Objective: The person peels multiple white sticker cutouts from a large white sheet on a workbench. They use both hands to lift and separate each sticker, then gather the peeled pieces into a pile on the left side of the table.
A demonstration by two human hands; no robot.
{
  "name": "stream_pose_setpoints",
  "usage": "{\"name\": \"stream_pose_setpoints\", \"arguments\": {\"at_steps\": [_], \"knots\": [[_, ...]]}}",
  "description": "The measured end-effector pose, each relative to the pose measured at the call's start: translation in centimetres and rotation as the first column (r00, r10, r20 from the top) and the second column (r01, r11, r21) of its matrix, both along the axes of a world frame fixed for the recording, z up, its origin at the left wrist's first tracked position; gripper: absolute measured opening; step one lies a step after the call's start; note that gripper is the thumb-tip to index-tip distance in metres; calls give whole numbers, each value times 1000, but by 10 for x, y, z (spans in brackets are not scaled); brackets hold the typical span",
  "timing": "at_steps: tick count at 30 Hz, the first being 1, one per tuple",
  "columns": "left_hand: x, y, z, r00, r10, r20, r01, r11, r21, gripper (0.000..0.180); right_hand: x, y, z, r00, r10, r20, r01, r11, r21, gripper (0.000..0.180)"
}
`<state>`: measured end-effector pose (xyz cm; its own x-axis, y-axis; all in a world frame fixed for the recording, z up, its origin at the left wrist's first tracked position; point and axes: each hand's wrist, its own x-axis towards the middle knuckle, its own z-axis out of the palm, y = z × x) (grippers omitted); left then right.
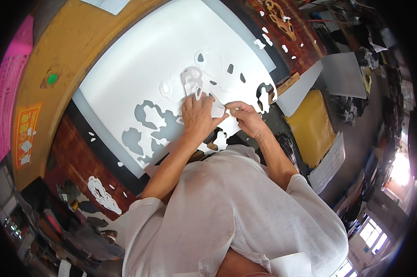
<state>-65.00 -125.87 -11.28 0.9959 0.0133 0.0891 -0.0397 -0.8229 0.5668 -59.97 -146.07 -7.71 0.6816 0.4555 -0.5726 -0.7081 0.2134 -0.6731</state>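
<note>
A large white sheet point(139, 64), pierced by several irregular cut-out holes, lies before me on a pale grey board point(97, 134). My left hand point(197, 116) rests on it with its fingers stretched and thumb apart, just below a pale looped cut-out piece point(190, 79). A smaller white ring-shaped piece point(198, 93) touches its fingertips. My right hand point(246, 118) is closed, thumb and fingers pinching the white material by the sheet's near edge. Exactly which part is pinched is hard to make out. Left of my hands, white cut shapes point(154, 117) sit inside larger holes.
A yellow-brown table point(65, 41) curves along the left, beside a pink plastic basket point(9, 92). White scraps point(102, 194) lie on reddish-brown boards. An orange cutting die point(280, 21) is at the far right. A yellow padded seat point(311, 128) stands right of my right arm.
</note>
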Motion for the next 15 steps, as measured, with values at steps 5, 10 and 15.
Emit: {"name": "stream_pose_setpoints", "arguments": {"at_steps": [5, 10, 15], "knots": [[30, 48, 38, 995, 56, -83, -67, 988, -141, 25, -5, -6, -21, 979, 45, 201, 14, 960, -280, 20], [10, 275, 107, 511, 762, -398, -601, -14, -799, 46, -5, 11, -32, 961, 131, 243, 36, 814, -580, 26], [-47, 276, 88, 848, 495, -188, -239, 42, -970, 43, 8, 16, 50, 635, 758, 149, -176, 330, -928, 19]]}}
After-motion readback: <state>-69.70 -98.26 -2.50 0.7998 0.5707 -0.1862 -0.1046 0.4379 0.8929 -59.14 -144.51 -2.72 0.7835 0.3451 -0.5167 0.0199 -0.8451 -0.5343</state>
